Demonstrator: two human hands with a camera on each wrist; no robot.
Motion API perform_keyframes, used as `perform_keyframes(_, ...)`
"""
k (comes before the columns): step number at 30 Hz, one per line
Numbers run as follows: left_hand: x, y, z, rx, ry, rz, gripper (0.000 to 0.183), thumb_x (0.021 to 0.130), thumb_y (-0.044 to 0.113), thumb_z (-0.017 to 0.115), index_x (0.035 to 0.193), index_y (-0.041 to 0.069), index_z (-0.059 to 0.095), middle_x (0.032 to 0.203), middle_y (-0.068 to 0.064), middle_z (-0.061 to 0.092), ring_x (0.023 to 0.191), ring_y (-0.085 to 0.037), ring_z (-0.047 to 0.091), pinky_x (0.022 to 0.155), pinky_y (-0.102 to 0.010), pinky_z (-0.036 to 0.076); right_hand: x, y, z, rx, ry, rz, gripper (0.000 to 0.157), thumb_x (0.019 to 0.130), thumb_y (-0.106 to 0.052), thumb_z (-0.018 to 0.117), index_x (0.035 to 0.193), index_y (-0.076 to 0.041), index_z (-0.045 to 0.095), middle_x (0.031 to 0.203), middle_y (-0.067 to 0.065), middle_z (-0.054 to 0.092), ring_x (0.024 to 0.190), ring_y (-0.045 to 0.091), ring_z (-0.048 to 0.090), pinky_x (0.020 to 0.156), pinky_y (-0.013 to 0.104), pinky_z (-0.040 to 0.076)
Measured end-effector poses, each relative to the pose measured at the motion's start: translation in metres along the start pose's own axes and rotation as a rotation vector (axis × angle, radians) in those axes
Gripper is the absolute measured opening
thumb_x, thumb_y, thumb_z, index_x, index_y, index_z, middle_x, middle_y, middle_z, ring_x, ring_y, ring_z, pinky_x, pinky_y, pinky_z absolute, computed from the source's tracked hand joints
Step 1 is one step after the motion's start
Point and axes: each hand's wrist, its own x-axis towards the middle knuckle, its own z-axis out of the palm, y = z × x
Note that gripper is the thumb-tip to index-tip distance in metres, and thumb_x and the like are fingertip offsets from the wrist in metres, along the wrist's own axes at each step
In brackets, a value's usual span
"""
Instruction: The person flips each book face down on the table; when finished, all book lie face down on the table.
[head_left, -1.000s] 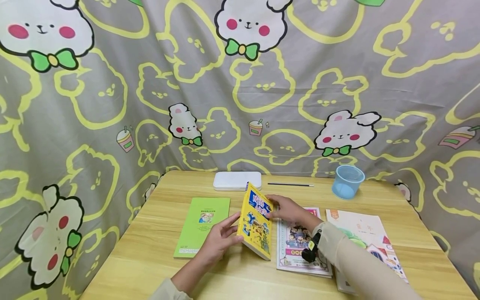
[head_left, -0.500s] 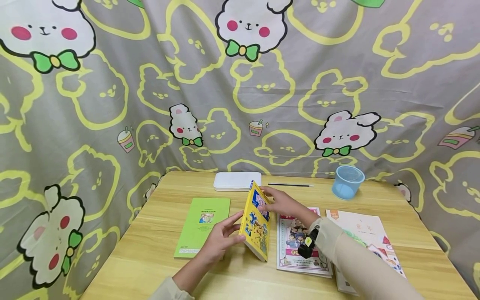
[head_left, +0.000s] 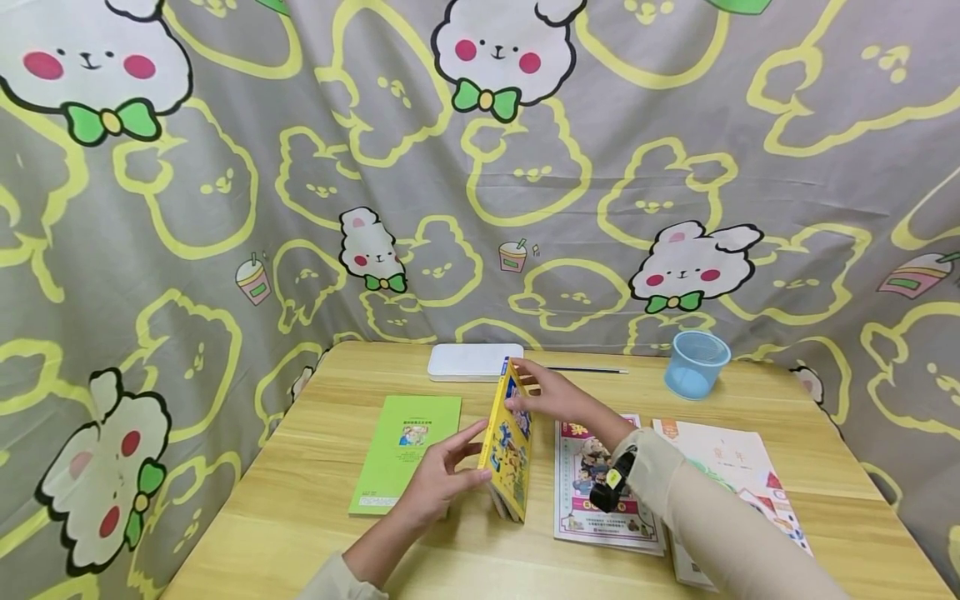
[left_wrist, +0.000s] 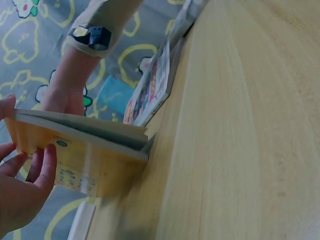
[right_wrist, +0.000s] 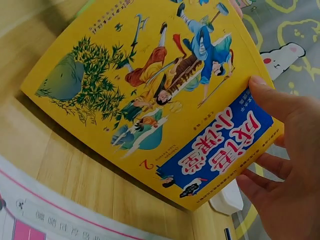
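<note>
A yellow paperback book (head_left: pixel 508 454) with a blue title panel stands upright and tilted over the middle of the table, its spine toward my left side. My left hand (head_left: pixel 433 482) pinches it low on the spine side; in the left wrist view, that hand's fingers (left_wrist: pixel 49 162) lie on the back cover. My right hand (head_left: pixel 557 393) grips the top part, thumb on the front cover in the right wrist view, its other fingers partly behind the book. Pages stand slightly parted at the lower edge in the left wrist view.
A green book (head_left: pixel 397 446) lies at left. At right lie a pink-and-white book (head_left: pixel 573 492) and a white illustrated book (head_left: pixel 738 458), partly under the right sleeve. Along the back are a white case (head_left: pixel 465 360), a pencil (head_left: pixel 588 369) and a blue cup (head_left: pixel 697 367).
The yellow book has turned so that its front cover faces more to the right, showing more spine. My right hand has moved slightly left and up with it; the left hand barely moved.
</note>
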Motion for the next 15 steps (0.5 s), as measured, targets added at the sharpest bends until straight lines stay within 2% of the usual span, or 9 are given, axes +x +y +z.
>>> perform_keyframes(8,-0.002,0.005,0.0,-0.016,-0.033,0.034,0.074,0.091,0.002,0.075,0.157,0.011,0.044,0.152,-0.025,0.047,0.118,-0.042,0.062,0.09,-0.033,0.06,0.0,-0.01,0.003,0.133,-0.027,0.042,0.093,0.097,-0.04,0.072,0.166,-0.015,0.016,0.163,0.023,0.034,0.15,0.044,0.032,0.12,0.058,0.034)
perform_keyframes(12,-0.002,0.005,-0.001,-0.006,-0.04,0.082,0.071,0.092,0.001,0.074,0.156,0.011,0.046,0.161,-0.015,0.041,0.134,-0.044,0.052,0.104,-0.039,0.053,0.001,-0.014,0.007,0.195,-0.017,0.051,0.093,0.097,-0.037,0.073,0.167,-0.019,0.015,0.166,0.02,0.029,0.152,0.041,0.031,0.12,0.057,0.033)
perform_keyframes(15,-0.002,0.004,-0.002,0.004,-0.043,0.124,0.07,0.092,0.0,0.074,0.156,0.009,0.046,0.164,-0.007,0.039,0.148,-0.038,0.038,0.116,-0.048,0.039,0.002,-0.015,0.01,0.23,-0.009,0.053,0.093,0.097,-0.034,0.074,0.167,-0.019,0.014,0.169,0.018,0.023,0.152,0.041,0.03,0.12,0.057,0.033)
